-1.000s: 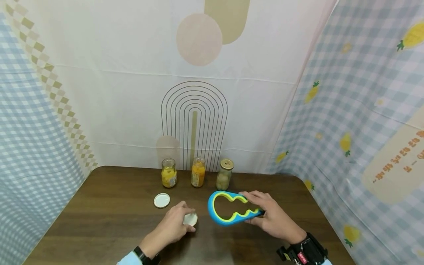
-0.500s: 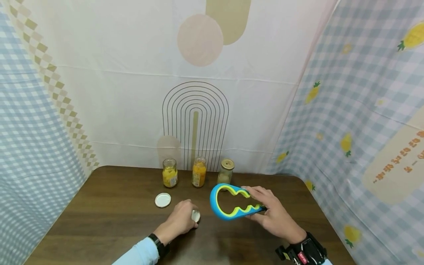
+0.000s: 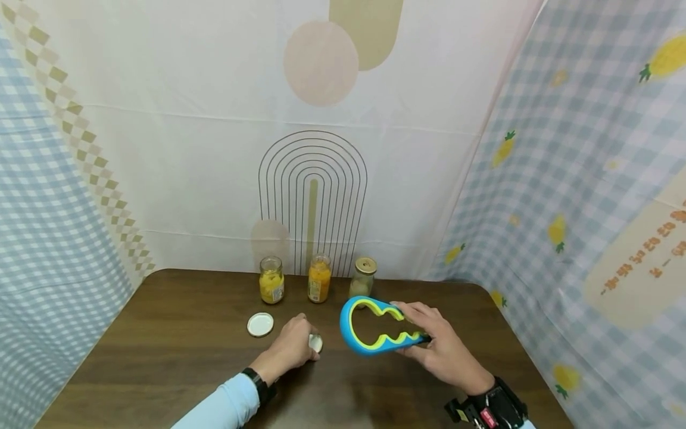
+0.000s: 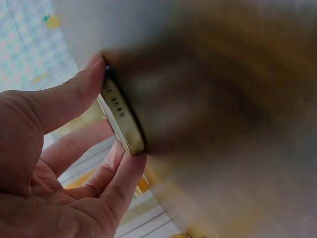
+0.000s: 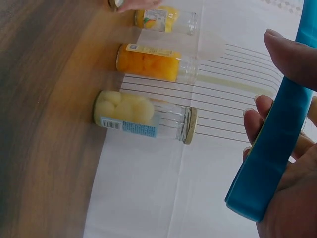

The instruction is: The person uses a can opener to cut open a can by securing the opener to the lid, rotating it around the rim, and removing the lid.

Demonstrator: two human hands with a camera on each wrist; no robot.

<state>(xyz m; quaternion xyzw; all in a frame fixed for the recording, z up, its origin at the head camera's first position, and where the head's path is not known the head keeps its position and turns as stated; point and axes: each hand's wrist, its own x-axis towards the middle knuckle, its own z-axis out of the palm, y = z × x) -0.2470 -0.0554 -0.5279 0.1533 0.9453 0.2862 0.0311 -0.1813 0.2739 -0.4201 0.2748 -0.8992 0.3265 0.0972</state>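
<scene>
My left hand (image 3: pixel 289 345) pinches a round jar lid (image 3: pixel 316 343) by its rim, low over the table. In the left wrist view, the lid (image 4: pixel 123 116) is gold-sided with dark print, held tilted between thumb and fingertips. Whether its edge touches the wood I cannot tell. My right hand (image 3: pixel 442 345) grips a blue and yellow-green jar opener (image 3: pixel 345 326) by its handle end, raised above the table. In the right wrist view, the thumb and fingers wrap the opener's blue body (image 5: pixel 270 153). A second lid (image 3: pixel 260 325) lies white side up, left of my left hand.
Three glass jars stand along the table's back edge: an open one with yellow pieces (image 3: pixel 271 288), an open one with orange fruit (image 3: pixel 319 280), and one with pale round fruit (image 5: pixel 126 109) under a gold lid. A fabric backdrop (image 3: pixel 203 179) hangs behind the dark wooden table (image 3: pixel 150 369).
My left hand has moved slightly right and away from me with the lid, turning it so less of its face shows. My right hand has shifted the jar opener a little up in the view.
</scene>
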